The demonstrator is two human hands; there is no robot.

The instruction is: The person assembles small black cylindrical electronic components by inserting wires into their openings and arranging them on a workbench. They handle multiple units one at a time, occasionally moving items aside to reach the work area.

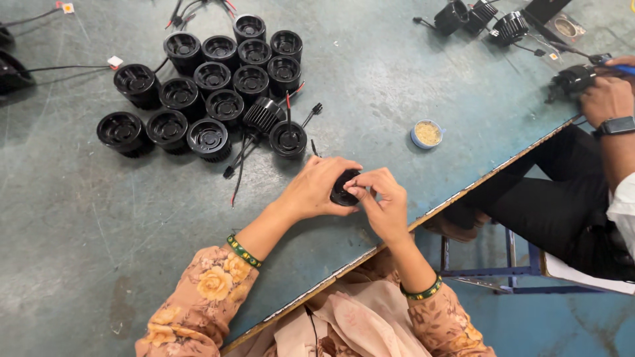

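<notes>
My left hand [316, 187] and my right hand [382, 201] meet over the grey-green table [79, 218] near its front edge. Between them they hold one small round black finned housing [342, 190]; the left hand cups it from the left, the right hand's fingertips press on its top right. Most of the housing is hidden by my fingers. Both wrists wear green bangles over floral sleeves.
A cluster of several black finned housings [211, 86] with black and red wires lies at the far left. A small blue-rimmed tin [427, 133] sits to the right. A co-worker's hand [607, 99] with a wristwatch works on another housing at the far right, beside more parts [483, 18].
</notes>
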